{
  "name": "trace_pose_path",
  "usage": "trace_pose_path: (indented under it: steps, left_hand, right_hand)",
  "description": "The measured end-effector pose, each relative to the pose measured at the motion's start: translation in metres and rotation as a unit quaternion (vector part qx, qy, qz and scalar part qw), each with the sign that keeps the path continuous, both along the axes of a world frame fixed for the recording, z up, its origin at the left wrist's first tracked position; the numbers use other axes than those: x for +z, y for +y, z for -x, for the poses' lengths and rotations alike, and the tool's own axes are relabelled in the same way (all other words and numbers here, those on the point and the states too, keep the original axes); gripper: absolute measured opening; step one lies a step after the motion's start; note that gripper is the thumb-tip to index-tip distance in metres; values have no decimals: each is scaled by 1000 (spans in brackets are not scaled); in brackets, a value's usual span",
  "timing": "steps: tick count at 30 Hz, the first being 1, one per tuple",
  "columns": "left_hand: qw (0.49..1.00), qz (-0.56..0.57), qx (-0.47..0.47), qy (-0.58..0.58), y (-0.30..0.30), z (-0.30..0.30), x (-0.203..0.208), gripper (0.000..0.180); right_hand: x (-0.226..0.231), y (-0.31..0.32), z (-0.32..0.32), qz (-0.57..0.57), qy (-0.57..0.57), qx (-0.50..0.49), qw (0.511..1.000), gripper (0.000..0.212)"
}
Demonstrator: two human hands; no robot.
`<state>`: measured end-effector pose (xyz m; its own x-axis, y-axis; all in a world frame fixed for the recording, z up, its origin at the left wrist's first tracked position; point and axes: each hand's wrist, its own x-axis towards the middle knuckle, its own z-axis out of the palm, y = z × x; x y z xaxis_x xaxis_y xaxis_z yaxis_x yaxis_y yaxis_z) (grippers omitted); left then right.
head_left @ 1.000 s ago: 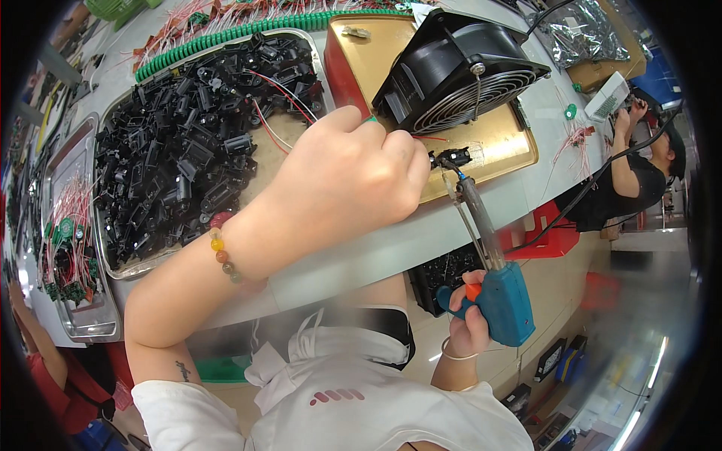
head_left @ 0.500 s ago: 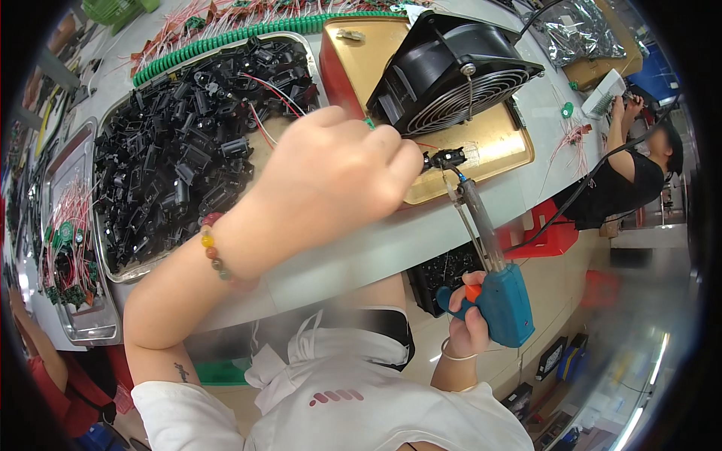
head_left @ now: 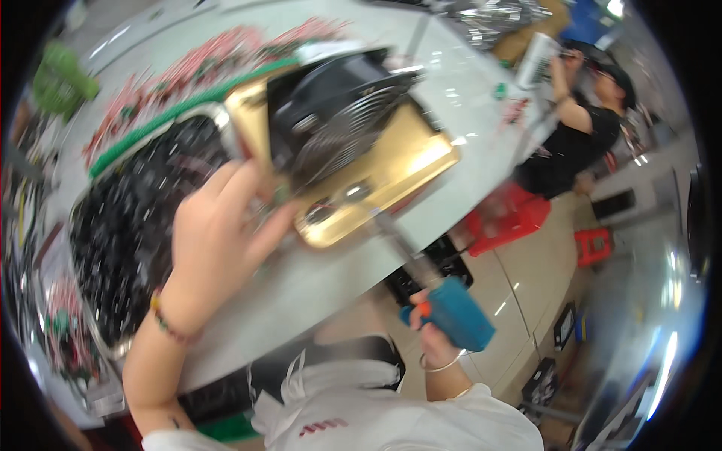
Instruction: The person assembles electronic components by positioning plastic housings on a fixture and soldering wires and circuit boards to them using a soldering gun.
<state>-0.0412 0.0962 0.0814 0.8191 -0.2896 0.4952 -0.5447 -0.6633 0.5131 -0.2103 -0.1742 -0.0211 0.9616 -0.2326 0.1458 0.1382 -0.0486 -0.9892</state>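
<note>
The right hand clamps a teal plastic pistol-shaped tool, its barrel crossing the front edge of the white table toward a golden rectangular metal tray. Tabletop separates tray and edge. The blurred left hand is near the tray's corner; its grip cannot be told.

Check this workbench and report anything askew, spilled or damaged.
The black fan seems askew: it sits slanted against the edges of the gold tray rather than squared to them. Nothing is plainly spilled; motion blur hides any fine damage.
</note>
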Motion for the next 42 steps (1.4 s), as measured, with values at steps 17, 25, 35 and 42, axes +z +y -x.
trace_pose_path:
  steps: [17, 25, 35, 42]
  left_hand:
    - [996, -83, -34, -14, -17, 3, -5, 15]
    - [985, -94, -80, -118, -10, -3, -14, 13]
    - [994, 47, -87, 50, -2, 2, -12, 10]
    - [994, 59, -78, 51, -2, 1, -13, 8]
  right_hand:
    - [25, 4, -20, 73, -55, 30, 995, 34]
    - [29, 4, -22, 152, -55, 56, 985, 36]
    - [24, 1, -23, 122, -71, 31, 989, 35]
    - [27, -2, -23, 122, -41, 47, 991, 33]
